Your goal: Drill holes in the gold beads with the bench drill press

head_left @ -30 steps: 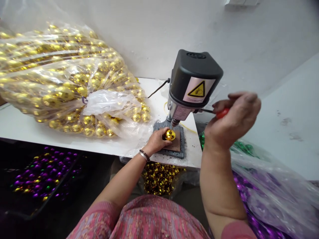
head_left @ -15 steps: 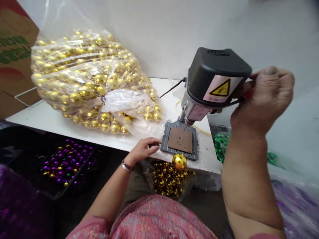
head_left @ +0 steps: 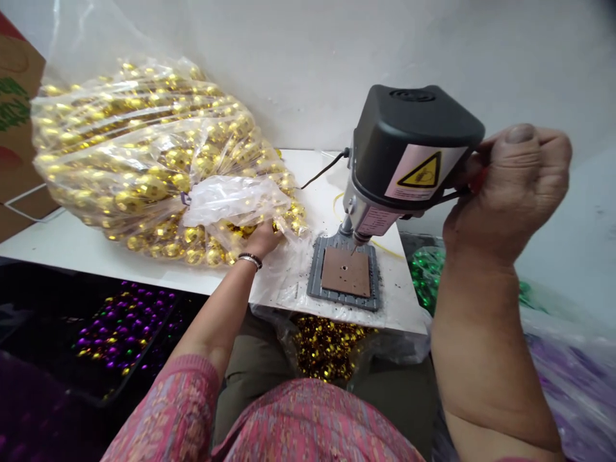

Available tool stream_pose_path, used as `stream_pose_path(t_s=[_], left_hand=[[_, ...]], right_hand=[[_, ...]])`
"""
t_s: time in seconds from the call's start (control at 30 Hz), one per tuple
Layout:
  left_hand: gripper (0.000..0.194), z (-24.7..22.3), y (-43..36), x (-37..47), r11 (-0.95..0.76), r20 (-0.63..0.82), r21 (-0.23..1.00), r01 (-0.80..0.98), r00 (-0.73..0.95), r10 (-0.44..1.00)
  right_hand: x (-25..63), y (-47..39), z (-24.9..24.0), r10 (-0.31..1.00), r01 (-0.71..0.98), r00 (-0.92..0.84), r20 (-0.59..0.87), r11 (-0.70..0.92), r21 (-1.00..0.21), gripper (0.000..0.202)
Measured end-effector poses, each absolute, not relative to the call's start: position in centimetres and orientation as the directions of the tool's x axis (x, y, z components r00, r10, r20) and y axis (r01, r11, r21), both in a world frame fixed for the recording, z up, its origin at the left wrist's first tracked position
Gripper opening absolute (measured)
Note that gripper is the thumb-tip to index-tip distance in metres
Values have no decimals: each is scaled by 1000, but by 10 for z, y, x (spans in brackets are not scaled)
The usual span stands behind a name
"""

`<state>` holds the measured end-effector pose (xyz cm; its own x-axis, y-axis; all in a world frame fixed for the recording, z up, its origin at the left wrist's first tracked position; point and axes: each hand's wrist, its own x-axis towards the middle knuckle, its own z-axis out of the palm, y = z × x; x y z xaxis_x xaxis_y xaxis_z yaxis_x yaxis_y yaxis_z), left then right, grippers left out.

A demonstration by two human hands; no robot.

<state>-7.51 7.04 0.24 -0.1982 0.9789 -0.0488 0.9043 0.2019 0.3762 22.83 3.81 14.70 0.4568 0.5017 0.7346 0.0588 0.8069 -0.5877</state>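
Note:
My left hand (head_left: 264, 240) reaches into the opening of a big clear plastic bag (head_left: 235, 196) of shiny gold balls (head_left: 149, 187); its fingers are hidden among the balls and plastic. My right hand (head_left: 517, 173) is closed around the feed lever at the right side of a small black drill press (head_left: 423, 122); a bit of red shows between the fingers. Under the thin drill bit (head_left: 354, 249), a brown square plate (head_left: 345, 272) with small holes lies on the grey base (head_left: 315, 282). No ball rests on the plate.
The white table (head_left: 43, 244) carries the bag and drill press. Below its front edge hangs an open bag of gold balls (head_left: 332, 346). A dark crate of purple, gold and green balls (head_left: 120, 327) stands lower left, a cardboard box (head_left: 22, 147) at left. Green balls (head_left: 428, 273) lie right.
My left hand has moved from beside the drill base leftward and up into the bag. The gold ball falling off the table's front edge is gone from sight. My right hand stays on the lever.

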Motion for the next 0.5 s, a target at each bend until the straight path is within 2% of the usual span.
stream_pose_path(t_s=[0.2,0.27,0.3,0.37,0.4,0.43,0.5], left_hand=[[32,-9,69,-64,243,-88,490,837,-229,969],[33,-7,52,-70,217,-101,579,786,-194,976],[36,-5,40,-75,176,-105,665,726,-142,984],[53,-3,15,-83,117,-114,895,429,-34,993],[56,-2,2,-86,118,-131,965,235,40,991],[56,-2,-10,-86,138,-140,990,21,111,984],[61,-4,-30,-81,245,-176,924,-294,243,954]], right_hand=[[229,35,146,503,120,418,756,795,-595,43],[229,34,146,507,128,409,758,791,-598,46],[229,35,147,507,124,409,759,793,-597,46],[229,40,149,506,115,411,758,797,-594,47],[230,44,152,505,106,415,757,800,-591,48],[230,49,155,503,95,424,754,802,-589,50],[229,57,163,519,75,455,724,788,-611,53]])
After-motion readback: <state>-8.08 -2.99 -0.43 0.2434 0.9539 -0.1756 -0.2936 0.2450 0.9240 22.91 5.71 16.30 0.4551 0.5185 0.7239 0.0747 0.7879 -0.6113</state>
